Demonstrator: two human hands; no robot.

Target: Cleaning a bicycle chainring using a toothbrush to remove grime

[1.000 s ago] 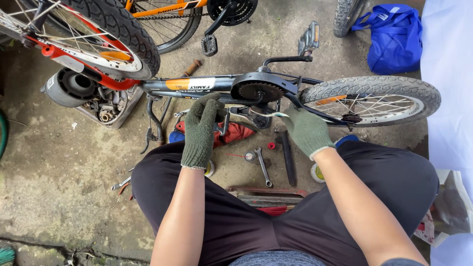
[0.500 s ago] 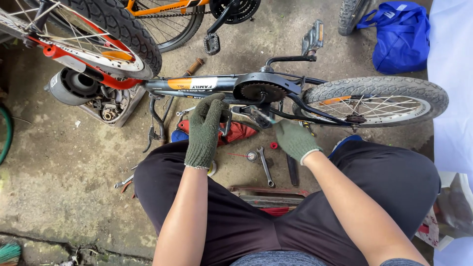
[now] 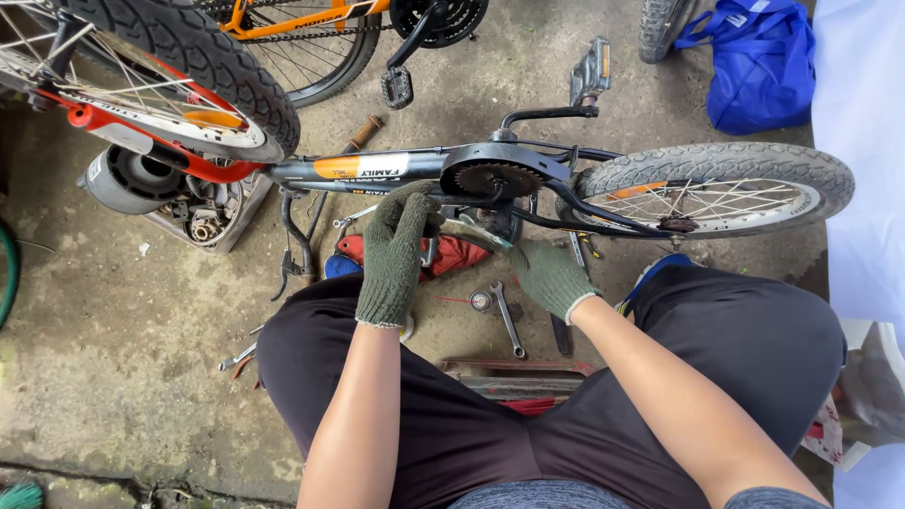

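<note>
Two gloved hands work at the crank area of a small black bicycle [image 3: 415,168] lying on its side across the concrete. The left hand [image 3: 396,247] curls closed beside the chainring [image 3: 485,177]; the right hand [image 3: 550,275] grips a tool I cannot identify. Judged step: bottom-bracket work, demanding steady bracing. A wrench [image 3: 507,319] lies near.

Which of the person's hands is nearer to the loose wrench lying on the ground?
The right hand. It hovers just right of and above the wrench on the concrete. The left hand is farther, up at the small bike's chainring, left of the wrench.
</note>
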